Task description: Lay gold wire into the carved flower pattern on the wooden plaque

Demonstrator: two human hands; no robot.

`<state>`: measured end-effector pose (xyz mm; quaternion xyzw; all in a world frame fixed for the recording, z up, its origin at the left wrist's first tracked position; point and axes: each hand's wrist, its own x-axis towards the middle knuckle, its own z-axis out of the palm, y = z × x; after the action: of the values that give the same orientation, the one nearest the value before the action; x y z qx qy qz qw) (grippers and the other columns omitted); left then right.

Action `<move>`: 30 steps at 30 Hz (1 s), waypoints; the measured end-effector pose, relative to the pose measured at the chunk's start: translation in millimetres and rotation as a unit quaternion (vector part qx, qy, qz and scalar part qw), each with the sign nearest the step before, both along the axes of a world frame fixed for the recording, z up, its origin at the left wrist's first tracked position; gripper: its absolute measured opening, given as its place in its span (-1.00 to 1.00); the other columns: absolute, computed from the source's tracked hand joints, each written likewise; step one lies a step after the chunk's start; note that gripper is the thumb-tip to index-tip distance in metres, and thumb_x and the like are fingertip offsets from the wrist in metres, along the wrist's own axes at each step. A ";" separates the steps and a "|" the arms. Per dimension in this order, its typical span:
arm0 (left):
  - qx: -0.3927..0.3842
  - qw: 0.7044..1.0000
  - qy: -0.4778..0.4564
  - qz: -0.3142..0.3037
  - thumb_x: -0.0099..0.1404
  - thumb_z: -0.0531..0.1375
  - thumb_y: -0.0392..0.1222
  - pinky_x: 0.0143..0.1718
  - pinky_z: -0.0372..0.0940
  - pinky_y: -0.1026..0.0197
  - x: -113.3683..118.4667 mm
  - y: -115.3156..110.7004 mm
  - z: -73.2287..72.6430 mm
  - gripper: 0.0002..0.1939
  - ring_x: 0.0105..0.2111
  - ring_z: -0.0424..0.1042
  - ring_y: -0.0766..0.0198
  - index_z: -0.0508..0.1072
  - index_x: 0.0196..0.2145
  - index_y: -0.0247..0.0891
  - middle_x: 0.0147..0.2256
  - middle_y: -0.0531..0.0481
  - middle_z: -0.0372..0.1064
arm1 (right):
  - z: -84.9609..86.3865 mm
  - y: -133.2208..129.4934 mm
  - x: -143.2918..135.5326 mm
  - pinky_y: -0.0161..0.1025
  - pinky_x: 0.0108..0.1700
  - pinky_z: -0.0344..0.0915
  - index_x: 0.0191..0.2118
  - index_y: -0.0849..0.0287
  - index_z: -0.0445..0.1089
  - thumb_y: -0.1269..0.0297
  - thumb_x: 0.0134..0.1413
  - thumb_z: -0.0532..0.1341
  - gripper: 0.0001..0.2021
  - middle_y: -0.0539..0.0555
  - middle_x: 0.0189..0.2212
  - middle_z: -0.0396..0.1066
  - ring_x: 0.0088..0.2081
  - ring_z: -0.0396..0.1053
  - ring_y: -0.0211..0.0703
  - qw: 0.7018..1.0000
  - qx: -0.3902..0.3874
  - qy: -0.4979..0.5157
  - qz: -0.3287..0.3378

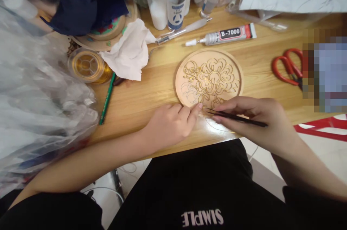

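Note:
A round wooden plate (187, 94) with a raised rim lies on the table before me. Gold wire (214, 77) traces flowers across much of its face; pencil-like lines show at its left. My left hand (170, 125) has its fingers curled, its index fingertip pressing on the near rim of the plate. In my right hand (252, 116) is a pair of dark tweezers (241, 117), tips at the near edge beside my left fingertip. A thin loose strand of wire (221, 130) curves below the tweezers. Whether the tips grip the wire is too small to tell.
A B-7000 glue tube (230, 34) and a white-handled tool (187, 30) lie behind the plate, with bottles (176, 2) beyond. Left are a gold wire spool (88, 65), tissue (132, 51), green pencil (107, 99) and plastic bags (43, 89). Red-handled scissors (288, 67) lie right.

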<state>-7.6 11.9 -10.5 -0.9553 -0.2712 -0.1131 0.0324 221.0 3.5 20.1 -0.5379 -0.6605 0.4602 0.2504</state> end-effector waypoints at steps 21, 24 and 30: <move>0.020 0.999 -0.034 0.019 0.36 0.09 -0.38 -0.57 0.18 0.22 1.0 1.4 -4.2 -0.72 -0.55 0.33 0.31 0.44 0.00 -0.41 -0.55 0.07 0.33 | -0.2 1.8 -10.7 -0.32 -0.40 0.47 -0.33 0.08 0.53 0.27 0.02 0.36 -0.94 -0.02 -0.41 0.57 -0.42 0.52 -0.24 0.998 0.058 -0.025 -0.023; 0.012 0.999 -0.034 0.017 0.36 0.10 -0.38 -0.57 0.18 0.22 0.4 1.3 -3.9 -0.71 -0.55 0.34 0.31 0.44 0.01 -0.40 -0.55 0.06 0.34 | -0.3 0.4 -10.9 -0.32 -0.42 0.47 -0.33 0.09 0.53 0.28 0.02 0.35 -0.94 -0.02 -0.41 0.57 -0.43 0.52 -0.24 0.997 0.067 -0.031 -0.021; -0.001 1.000 -0.023 0.016 0.39 0.06 -0.39 -0.57 0.15 0.23 -0.2 2.3 -3.0 -0.69 -0.54 0.35 0.30 0.43 0.04 -0.39 -0.55 0.04 0.34 | -2.5 -2.3 -10.9 -0.31 -0.42 0.46 -0.33 0.09 0.52 0.28 0.05 0.33 -0.95 -0.02 -0.41 0.57 -0.43 0.51 -0.24 0.996 0.079 -0.043 -0.022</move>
<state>-7.8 14.2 -13.5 -0.9480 -0.2873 -0.1344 0.0271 210.1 1.3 17.7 -0.5497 -0.6932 0.3776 0.2735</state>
